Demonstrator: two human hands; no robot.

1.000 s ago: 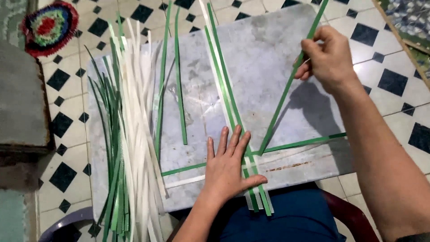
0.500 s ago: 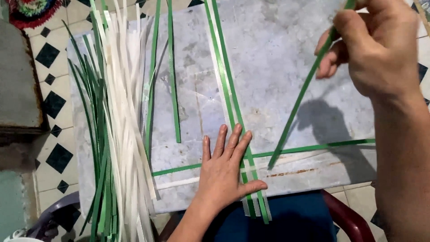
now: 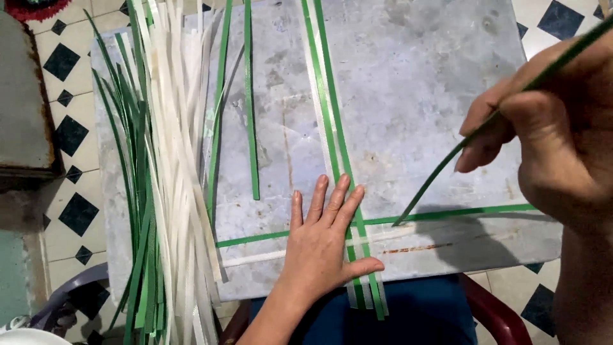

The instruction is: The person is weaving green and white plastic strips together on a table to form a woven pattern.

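In the head view, the left hand (image 3: 322,252) is lying flat, fingers spread, pressing glossy green and white strips (image 3: 332,137) where they cross on a mottled grey stone slab (image 3: 415,96). The right hand (image 3: 543,137) is pinching a thin, stiff green strip (image 3: 440,174) between thumb and curled fingers, its tip touching the slab just right of the left fingertips. A loose heap of flat strips (image 3: 159,179) is lying well left of the fingers.

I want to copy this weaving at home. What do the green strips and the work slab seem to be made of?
Green strips: likely plastic strapping; flat, glossy, even in width, springy where it bends.
Slab: looks like stone or cement; mottled grey, matte, stained.
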